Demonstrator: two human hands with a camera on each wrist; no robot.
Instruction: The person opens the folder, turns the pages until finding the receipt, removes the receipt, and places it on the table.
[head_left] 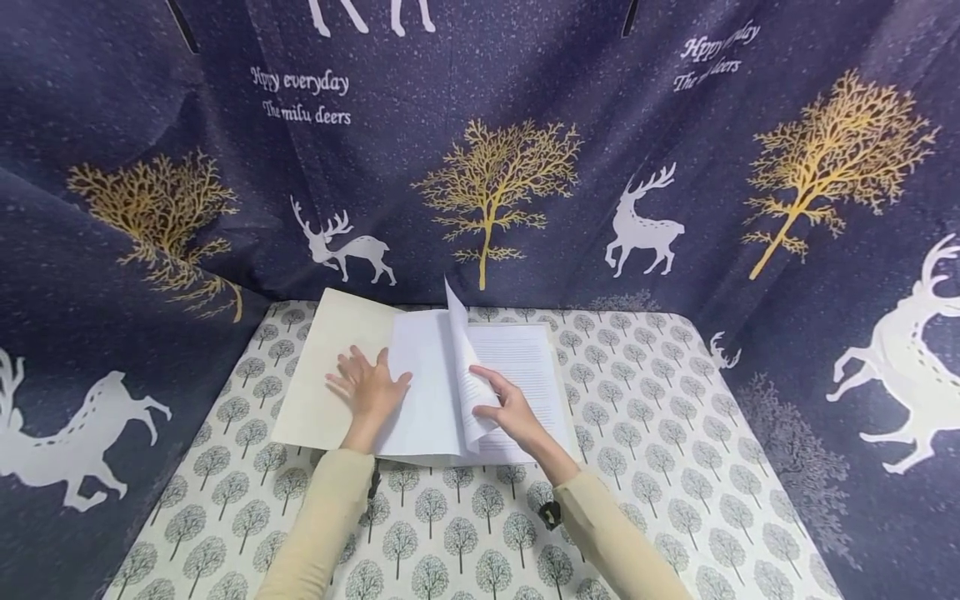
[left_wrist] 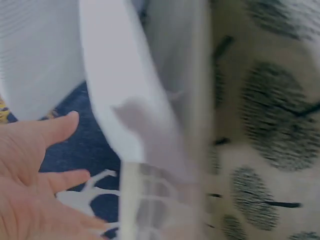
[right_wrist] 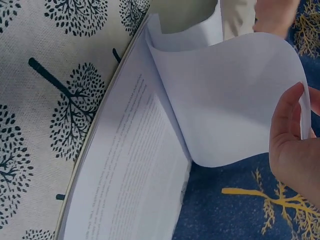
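Observation:
An open book with a cream cover (head_left: 318, 379) lies on the table, blank white paper (head_left: 422, 358) on its left side and a printed page (head_left: 521, 354) on its right. Between them a page (head_left: 459, 354) stands raised and bent; its curved face (right_wrist: 225, 100) fills much of the right wrist view. My right hand (head_left: 513, 412) pinches that page's outer edge between thumb and fingers (right_wrist: 287, 110). Over the inner side of the cream cover, my left hand (head_left: 371, 387) has its fingers spread, holding nothing. Whether it touches the cover I cannot tell.
A white cloth with grey tree prints (head_left: 487, 508) covers the table. Dark blue fabric (head_left: 540, 83) with deer and golden trees hangs behind and at both sides. A small dark object (head_left: 550, 514) shows beside the right sleeve (head_left: 607, 533).

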